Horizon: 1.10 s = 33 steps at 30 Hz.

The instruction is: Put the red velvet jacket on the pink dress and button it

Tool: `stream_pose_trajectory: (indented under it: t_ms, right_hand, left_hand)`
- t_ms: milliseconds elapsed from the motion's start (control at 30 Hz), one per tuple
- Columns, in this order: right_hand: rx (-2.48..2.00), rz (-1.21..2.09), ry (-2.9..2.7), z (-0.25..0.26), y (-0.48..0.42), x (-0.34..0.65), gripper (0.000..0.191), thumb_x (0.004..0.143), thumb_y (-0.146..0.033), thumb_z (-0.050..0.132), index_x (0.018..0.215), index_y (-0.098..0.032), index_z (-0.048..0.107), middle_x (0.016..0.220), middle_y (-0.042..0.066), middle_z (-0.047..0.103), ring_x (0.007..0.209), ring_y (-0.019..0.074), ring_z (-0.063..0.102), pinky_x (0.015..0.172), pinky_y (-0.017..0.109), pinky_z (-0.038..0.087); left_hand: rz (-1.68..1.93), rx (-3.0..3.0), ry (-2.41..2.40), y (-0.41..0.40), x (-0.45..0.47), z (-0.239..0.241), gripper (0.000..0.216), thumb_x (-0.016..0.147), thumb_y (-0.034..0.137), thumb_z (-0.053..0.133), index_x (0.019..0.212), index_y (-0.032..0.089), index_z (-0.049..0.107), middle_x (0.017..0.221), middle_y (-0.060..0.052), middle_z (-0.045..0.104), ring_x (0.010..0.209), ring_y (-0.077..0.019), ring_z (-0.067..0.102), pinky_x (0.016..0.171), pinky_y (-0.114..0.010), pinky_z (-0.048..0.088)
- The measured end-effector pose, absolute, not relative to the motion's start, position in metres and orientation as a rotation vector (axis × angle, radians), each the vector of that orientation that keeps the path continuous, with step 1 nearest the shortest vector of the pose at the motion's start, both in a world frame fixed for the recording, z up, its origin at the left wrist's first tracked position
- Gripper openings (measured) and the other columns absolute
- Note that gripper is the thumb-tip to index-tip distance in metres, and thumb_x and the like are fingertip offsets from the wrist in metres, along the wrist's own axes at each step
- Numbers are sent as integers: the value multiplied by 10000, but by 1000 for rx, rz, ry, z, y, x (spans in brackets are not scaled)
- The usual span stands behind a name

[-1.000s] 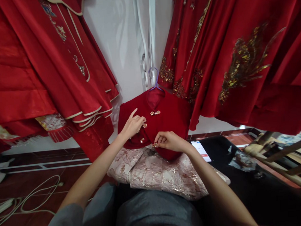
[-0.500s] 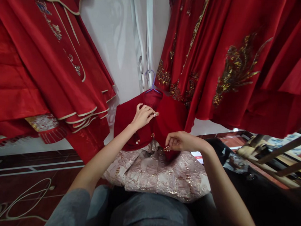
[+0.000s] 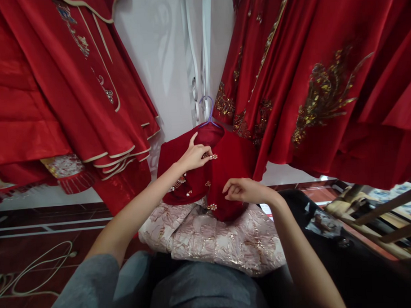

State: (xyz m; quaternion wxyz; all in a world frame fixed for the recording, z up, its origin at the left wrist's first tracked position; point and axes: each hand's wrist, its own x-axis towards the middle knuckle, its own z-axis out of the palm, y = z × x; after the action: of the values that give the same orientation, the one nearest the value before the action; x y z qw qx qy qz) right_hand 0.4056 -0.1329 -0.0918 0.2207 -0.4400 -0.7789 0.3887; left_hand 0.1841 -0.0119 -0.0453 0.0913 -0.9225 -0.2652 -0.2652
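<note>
A dark red velvet garment top (image 3: 237, 159) hangs on a purple wire hanger (image 3: 211, 114) in front of me. My left hand (image 3: 196, 155) pinches a pearl flower fastener (image 3: 214, 157) at the neckline, its index finger and thumb together and another finger raised. My right hand (image 3: 242, 190) hovers over the garment's lower right front, fingers loosely bent and apart, holding nothing that I can see. Left of it another flower fastener (image 3: 212, 207) lies at the hem, below a smaller fastener (image 3: 208, 184). Beaded pearl ornaments (image 3: 178, 183) show beside my left forearm.
Shiny pale pink brocade fabric (image 3: 225, 243) spreads over my lap below the top. Red garments (image 3: 99, 99) and red embroidered skirts (image 3: 300, 79) hang at both sides. A white cable (image 3: 37, 267) lies on the floor, and a clear plastic bag (image 3: 324, 222) sits at the right.
My right hand has let go of the lower flower fastener and moved slightly up; the fastener now lies at the hem. My left hand keeps its pinch, with one finger raised higher.
</note>
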Motion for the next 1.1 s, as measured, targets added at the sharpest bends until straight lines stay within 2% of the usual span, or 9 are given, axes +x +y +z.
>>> stream_pose_trajectory:
  t_ms: [267, 367, 433, 500, 600, 700, 833, 1000, 1100]
  right_hand:
    - [-1073, 1174, -1921, -92, -96, 361, 169, 840, -332, 577, 905, -177, 565, 862, 47, 629, 769, 138, 622, 760, 310, 552]
    - [-1126, 1025, -1557, -89, -61, 336, 266, 924, -347, 421, 1120, -187, 505, 1060, 96, 612, 985, 161, 618, 908, 336, 523]
    - [-1185, 958, -1475, -88, -42, 323, 405, 948, -376, 357, 1288, -162, 406, 1252, 144, 551, 1202, 193, 527, 1038, 369, 432]
    - [-1299, 839, -1433, -88, -30, 320, 564, 934, -432, 376, 1382, -98, 301, 1404, 205, 424, 1369, 256, 350, 1125, 430, 311]
    - [-1417, 549, -1375, -89, -22, 335, 705, 892, -486, 438, 1411, -47, 251, 1458, 259, 331, 1431, 347, 177, 1149, 530, 197]
    - [-1473, 304, -1404, -86, -15, 366, 673, 898, -515, 406, 1377, -47, 326, 1400, 269, 401, 1379, 365, 297, 1119, 528, 254]
    - [-1664, 99, -1512, -70, -1, 406, 641, 924, -533, 341, 1291, -20, 459, 1301, 289, 503, 1271, 353, 457, 1058, 463, 349]
    - [-1926, 105, -1616, -50, 13, 440, 617, 949, -526, 249, 1087, -71, 643, 1085, 264, 654, 1114, 358, 593, 965, 479, 414]
    - [-1915, 118, -1681, -40, 17, 458, 568, 898, -581, 376, 862, -120, 707, 888, 218, 704, 982, 343, 651, 885, 429, 465]
  left_hand:
    - [-598, -2513, -773, -15, 188, -45, 324, 960, 326, 373, 925, 184, 663, 681, -14, 669, 684, -183, 658, 1146, -537, 124]
    - [-711, -2347, -991, -16, 185, -51, 342, 914, 217, 412, 1202, 123, 572, 964, -131, 682, 942, -268, 641, 1088, -540, 231]
    - [-849, -2206, -1137, -15, 181, -57, 543, 848, 120, 445, 1389, 125, 402, 1237, -200, 573, 1135, -328, 548, 1065, -550, 255]
    - [-961, -2087, -1262, -11, 173, -62, 676, 799, 64, 453, 1451, 153, 301, 1398, -225, 429, 1238, -377, 452, 1051, -589, 244]
    - [-1074, -1980, -1456, 2, 151, -61, 688, 759, 85, 514, 1421, 129, 333, 1458, -270, 319, 1271, -439, 390, 1006, -642, 267]
    - [-1120, -1968, -1654, 19, 122, -51, 640, 715, 126, 580, 1339, 123, 439, 1379, -266, 424, 1179, -406, 494, 945, -570, 395]
    - [-1118, -1958, -1954, 41, 92, -32, 352, 725, 181, 582, 1065, 224, 662, 1027, -136, 680, 991, -330, 621, 868, -480, 478]
    - [-1259, -2075, -2301, 58, 72, -22, 227, 700, 325, 677, 888, 203, 714, 912, -90, 725, 927, -295, 655, 808, -399, 513]
    - [-1234, -2346, -2563, 60, 57, -22, 213, 703, 372, 691, 725, 161, 697, 723, -92, 720, 714, -251, 679, 654, -331, 534]
